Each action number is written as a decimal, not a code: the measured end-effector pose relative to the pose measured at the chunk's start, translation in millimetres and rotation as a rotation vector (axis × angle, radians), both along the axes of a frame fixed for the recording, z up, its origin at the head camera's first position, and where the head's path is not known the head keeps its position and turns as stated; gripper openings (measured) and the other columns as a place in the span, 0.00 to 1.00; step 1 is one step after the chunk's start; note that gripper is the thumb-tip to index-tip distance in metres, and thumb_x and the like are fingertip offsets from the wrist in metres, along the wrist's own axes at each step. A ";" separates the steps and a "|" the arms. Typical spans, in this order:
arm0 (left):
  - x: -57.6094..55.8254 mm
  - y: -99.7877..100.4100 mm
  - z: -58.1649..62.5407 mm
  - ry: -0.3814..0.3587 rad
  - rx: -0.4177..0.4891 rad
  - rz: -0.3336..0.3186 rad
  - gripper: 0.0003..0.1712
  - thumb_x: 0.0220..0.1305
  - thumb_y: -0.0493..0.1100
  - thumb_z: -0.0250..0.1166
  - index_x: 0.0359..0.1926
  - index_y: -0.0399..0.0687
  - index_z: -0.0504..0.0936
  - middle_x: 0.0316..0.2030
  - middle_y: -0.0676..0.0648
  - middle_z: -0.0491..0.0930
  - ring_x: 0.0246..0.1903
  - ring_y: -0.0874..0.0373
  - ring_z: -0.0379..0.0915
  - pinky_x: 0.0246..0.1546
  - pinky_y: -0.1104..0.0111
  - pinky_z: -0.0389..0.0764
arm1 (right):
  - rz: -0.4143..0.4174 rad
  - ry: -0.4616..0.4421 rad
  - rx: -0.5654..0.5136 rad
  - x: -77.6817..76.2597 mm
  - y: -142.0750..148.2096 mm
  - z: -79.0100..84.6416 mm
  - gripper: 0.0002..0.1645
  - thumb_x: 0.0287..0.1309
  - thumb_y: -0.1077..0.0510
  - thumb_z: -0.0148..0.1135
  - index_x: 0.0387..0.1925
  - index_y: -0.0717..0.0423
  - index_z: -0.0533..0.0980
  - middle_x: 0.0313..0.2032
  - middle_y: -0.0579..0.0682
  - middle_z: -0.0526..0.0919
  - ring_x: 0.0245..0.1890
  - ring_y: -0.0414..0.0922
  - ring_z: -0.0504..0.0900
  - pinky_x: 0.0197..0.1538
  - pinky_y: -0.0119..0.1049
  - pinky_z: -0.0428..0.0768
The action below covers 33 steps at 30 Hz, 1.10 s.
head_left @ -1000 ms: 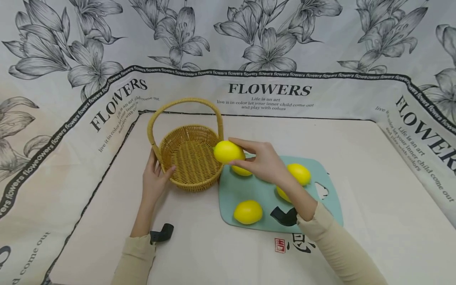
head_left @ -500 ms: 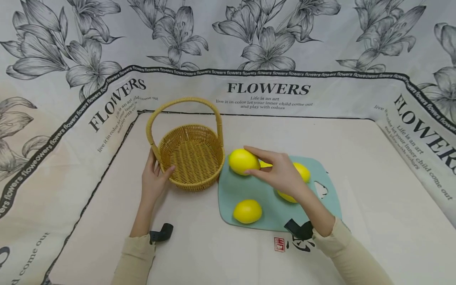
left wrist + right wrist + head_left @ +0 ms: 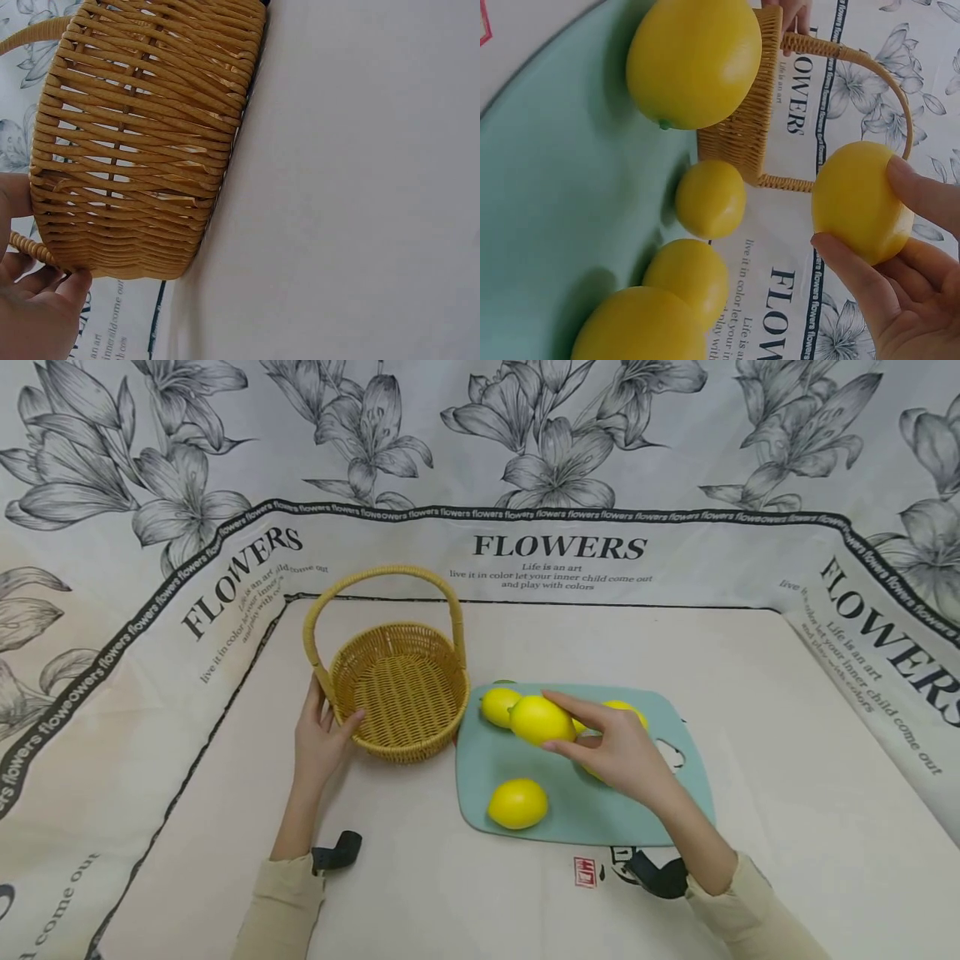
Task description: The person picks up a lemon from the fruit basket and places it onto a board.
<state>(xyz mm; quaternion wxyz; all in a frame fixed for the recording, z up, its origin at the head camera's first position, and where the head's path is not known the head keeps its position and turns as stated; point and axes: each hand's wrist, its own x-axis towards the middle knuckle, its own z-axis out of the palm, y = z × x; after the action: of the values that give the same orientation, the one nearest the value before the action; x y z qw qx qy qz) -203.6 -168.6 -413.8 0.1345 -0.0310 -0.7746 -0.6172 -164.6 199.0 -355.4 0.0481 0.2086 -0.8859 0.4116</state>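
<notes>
My right hand (image 3: pixel 622 756) pinches a yellow lemon (image 3: pixel 542 720) between thumb and fingers, over the pale green cutting board (image 3: pixel 480 768). In the right wrist view this held lemon (image 3: pixel 861 201) is clear of the board. Other lemons lie on the board: one at the near left (image 3: pixel 517 803), one at the far left (image 3: pixel 498 706), and more partly hidden behind my right hand. Left of the board stands a round wicker basket (image 3: pixel 408 752) with a tall handle, its woven bottom showing. My left hand (image 3: pixel 322 743) grips the basket's left side by the handle's base, thumb over the rim.
A white cloth (image 3: pixel 420 877) covers the table, with a red seal print (image 3: pixel 585 872) in front of the board. A flower-printed cloth (image 3: pixel 555 556) rises behind and at both sides. Each wrist bears a black mount (image 3: pixel 337 852).
My right hand has moved right and slightly toward me with the lemon, away from the basket's rim to over the board. My left hand has stayed on the basket.
</notes>
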 end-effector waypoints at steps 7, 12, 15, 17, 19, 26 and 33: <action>0.7 -0.3 -0.5 0.003 -0.019 0.005 0.52 0.60 0.30 0.66 0.74 0.35 0.41 0.74 0.38 0.41 0.73 0.47 0.40 0.71 0.60 0.56 | -0.038 -0.053 -0.015 14.9 13.4 -7.5 0.37 0.52 0.56 0.73 0.64 0.53 0.72 0.58 0.53 0.77 0.55 0.51 0.78 0.48 0.39 0.84; -2.5 -1.7 -7.0 0.013 -0.024 0.008 0.52 0.60 0.31 0.66 0.75 0.37 0.41 0.74 0.40 0.41 0.73 0.49 0.41 0.70 0.62 0.57 | -0.058 -0.059 -0.032 23.8 21.8 -13.1 0.37 0.52 0.57 0.73 0.64 0.55 0.72 0.61 0.54 0.75 0.59 0.54 0.74 0.47 0.38 0.84; -8.8 -5.9 -19.3 0.020 -0.014 0.011 0.53 0.60 0.32 0.67 0.76 0.43 0.41 0.75 0.44 0.41 0.73 0.52 0.41 0.70 0.64 0.58 | -0.072 -0.050 -0.030 29.0 25.9 -17.8 0.36 0.52 0.57 0.73 0.63 0.55 0.73 0.61 0.57 0.74 0.59 0.55 0.74 0.46 0.40 0.85; -10.9 -7.7 -22.8 0.016 0.002 0.006 0.53 0.60 0.33 0.67 0.76 0.45 0.41 0.75 0.46 0.41 0.73 0.54 0.40 0.70 0.65 0.57 | -0.083 -0.050 -0.023 32.3 28.3 -21.4 0.36 0.52 0.57 0.73 0.63 0.56 0.73 0.61 0.57 0.74 0.58 0.55 0.75 0.47 0.40 0.84; -9.3 -6.8 -19.2 0.008 0.018 -0.001 0.53 0.60 0.32 0.67 0.76 0.43 0.40 0.75 0.45 0.40 0.73 0.53 0.40 0.71 0.63 0.56 | -0.095 -0.053 -0.012 35.6 30.5 -25.0 0.36 0.52 0.56 0.72 0.63 0.56 0.73 0.60 0.57 0.75 0.57 0.55 0.76 0.47 0.40 0.84; 0.7 -0.2 -0.7 -0.004 -0.001 -0.004 0.52 0.60 0.29 0.65 0.75 0.36 0.40 0.74 0.40 0.40 0.73 0.49 0.40 0.71 0.59 0.55 | -0.132 -0.080 0.001 44.7 37.4 -36.9 0.36 0.52 0.54 0.72 0.63 0.54 0.73 0.59 0.55 0.77 0.57 0.54 0.76 0.48 0.44 0.84; 1.2 0.9 0.1 -0.006 0.010 -0.004 0.52 0.60 0.29 0.66 0.75 0.35 0.41 0.74 0.39 0.40 0.73 0.48 0.40 0.71 0.58 0.55 | -0.139 -0.127 -0.008 51.8 40.0 -51.9 0.37 0.51 0.52 0.73 0.63 0.53 0.73 0.58 0.53 0.78 0.58 0.55 0.75 0.47 0.41 0.84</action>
<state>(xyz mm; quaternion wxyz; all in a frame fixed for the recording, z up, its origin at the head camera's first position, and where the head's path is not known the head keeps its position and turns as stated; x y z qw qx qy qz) -202.4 -167.7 -413.7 0.1311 -0.0299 -0.7718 -0.6215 -112.7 239.0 -407.4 0.0212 0.1200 -0.8978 0.4233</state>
